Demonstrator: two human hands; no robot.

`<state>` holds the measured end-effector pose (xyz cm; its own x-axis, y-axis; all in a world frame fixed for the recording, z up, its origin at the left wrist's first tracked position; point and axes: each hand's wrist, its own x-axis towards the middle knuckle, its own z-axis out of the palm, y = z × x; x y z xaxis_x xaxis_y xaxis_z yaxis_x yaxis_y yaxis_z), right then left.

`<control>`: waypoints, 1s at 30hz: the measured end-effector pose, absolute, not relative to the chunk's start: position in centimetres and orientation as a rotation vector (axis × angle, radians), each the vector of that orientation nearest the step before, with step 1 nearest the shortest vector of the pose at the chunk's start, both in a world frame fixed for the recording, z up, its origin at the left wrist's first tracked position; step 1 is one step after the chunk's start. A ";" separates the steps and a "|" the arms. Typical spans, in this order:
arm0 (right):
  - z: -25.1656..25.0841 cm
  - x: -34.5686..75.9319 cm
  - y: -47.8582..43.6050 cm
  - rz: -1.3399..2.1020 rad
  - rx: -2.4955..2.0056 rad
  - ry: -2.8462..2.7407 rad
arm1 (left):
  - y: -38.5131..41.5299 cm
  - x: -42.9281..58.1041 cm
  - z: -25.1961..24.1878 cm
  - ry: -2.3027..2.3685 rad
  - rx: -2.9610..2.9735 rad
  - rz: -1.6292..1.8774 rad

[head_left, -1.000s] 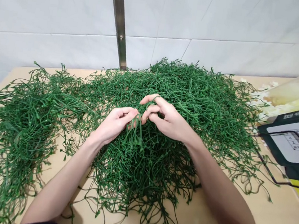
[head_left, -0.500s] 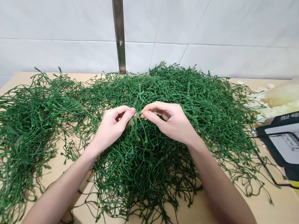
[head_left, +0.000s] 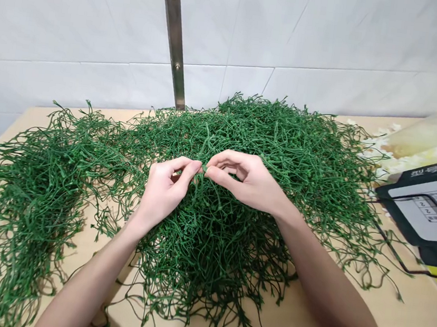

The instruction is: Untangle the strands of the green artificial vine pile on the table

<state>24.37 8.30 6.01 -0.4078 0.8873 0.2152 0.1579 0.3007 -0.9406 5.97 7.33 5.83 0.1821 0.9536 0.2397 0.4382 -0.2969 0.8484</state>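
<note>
A large tangled heap of thin green plastic-looking stems (head_left: 231,250) spreads over the table, with small buds or forked tips on many ends. Above its middle, my left hand (head_left: 170,184) pinches a green stem between thumb and forefinger. My right hand (head_left: 244,180) is close beside it, thumb and fingertips drawn together at the same stem. The two sets of fingertips nearly meet. What exactly lies between the right fingertips is too small to make out clearly.
A smaller pile of the same stems (head_left: 34,204) lies at the left. Behind stands a metal bracket (head_left: 175,41) against the tiled wall (head_left: 318,27). On the right are a printed box (head_left: 431,211) and a bent black wire (head_left: 394,254) on the tan table (head_left: 417,326).
The right fingertips have come closer to the left ones, and the gap between the hands has narrowed. The view has shifted very slightly; the heap looks the same.
</note>
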 end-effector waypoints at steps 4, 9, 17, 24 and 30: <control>5.8 23.8 8.1 1.005 -1.057 -1.945 | 7.0 6.1 6.0 1.325 1.995 1.034; 5.7 24.2 8.3 0.895 -0.999 -2.079 | 7.1 6.1 6.2 1.332 2.143 1.022; 5.5 25.0 8.6 0.841 -0.940 -2.161 | 7.0 6.0 5.8 1.296 2.229 1.038; 5.4 24.8 8.7 0.825 -0.927 -2.220 | 6.8 6.3 5.4 1.256 2.395 1.164; 4.9 24.4 8.6 0.713 -1.018 -2.213 | 6.5 6.4 5.2 1.139 2.506 1.194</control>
